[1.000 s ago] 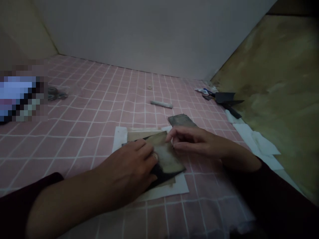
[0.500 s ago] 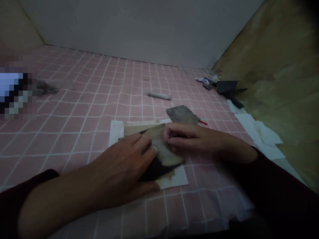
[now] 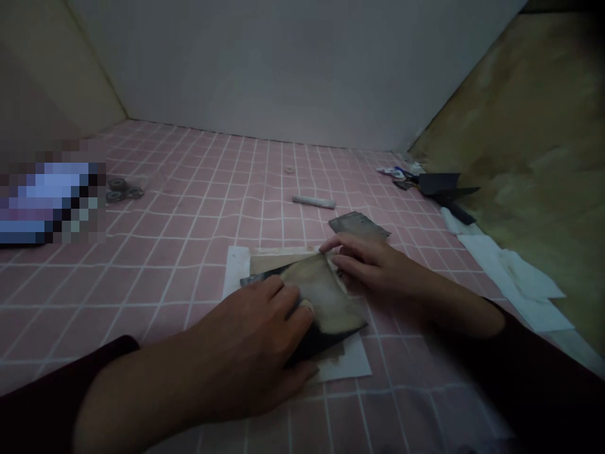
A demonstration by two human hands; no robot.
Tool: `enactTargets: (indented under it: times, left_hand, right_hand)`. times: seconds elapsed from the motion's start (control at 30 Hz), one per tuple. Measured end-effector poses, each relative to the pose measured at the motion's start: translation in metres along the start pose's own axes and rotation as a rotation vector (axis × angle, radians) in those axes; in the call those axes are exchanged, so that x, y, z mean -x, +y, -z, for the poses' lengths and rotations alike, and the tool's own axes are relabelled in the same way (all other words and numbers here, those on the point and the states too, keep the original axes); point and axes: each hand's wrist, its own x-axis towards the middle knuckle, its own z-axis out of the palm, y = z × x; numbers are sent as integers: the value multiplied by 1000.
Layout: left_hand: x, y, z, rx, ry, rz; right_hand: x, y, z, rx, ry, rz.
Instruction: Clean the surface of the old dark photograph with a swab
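My left hand (image 3: 250, 334) presses on a stained sheet, perhaps an old photograph (image 3: 326, 302), with its thumb curled against the tan surface. The sheet has a dark, blackened lower part. My right hand (image 3: 373, 268) is at the upper right of the sheet, with its fingertips at the top corner. Whether those fingers pinch the sheet is hard to see. Beneath lie a tan paper (image 3: 278, 260) and a white sheet (image 3: 347, 359). A worn grey piece (image 3: 359, 224) lies just beyond my right fingers.
The pink tiled surface (image 3: 161, 271) has a grey stick (image 3: 313, 202) and a small ring (image 3: 289, 169). Black scissors-like pieces (image 3: 447, 188), small tubes (image 3: 397, 172) and white tissue (image 3: 524, 284) lie right. Dark rings (image 3: 121, 189) sit beside a pixelated object (image 3: 47, 202). A wall stands behind.
The view has tilted, so the scene sits lower in the frame. My right fingers have spread a little at the sheet's top corner. My left hand stays on the sheet.
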Motion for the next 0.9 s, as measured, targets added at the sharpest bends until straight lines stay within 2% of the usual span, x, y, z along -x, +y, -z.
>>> enactTargets:
  times: [0.13,0.23,0.47,0.6,0.77,0.9]
  left_hand:
    - [-1,0,5,23,17,-14]
    - [0,0,5,11,66,-20]
    - [2,-2,-2,-33,223,-52]
    - [3,-1,-3,-55,263,-62]
    - [1,-8,0,42,288,75]
    - [-3,-18,9,189,247,212]
  right_hand:
    - [-2,4,-2,-130,11,-38]
    - [-2,5,-1,-142,-7,-25]
    - [-4,3,2,29,-18,31]
    - [-3,1,1,122,3,46]
    - [-1,0,3,134,-16,62]
    - [-1,0,8,144,-119,136]
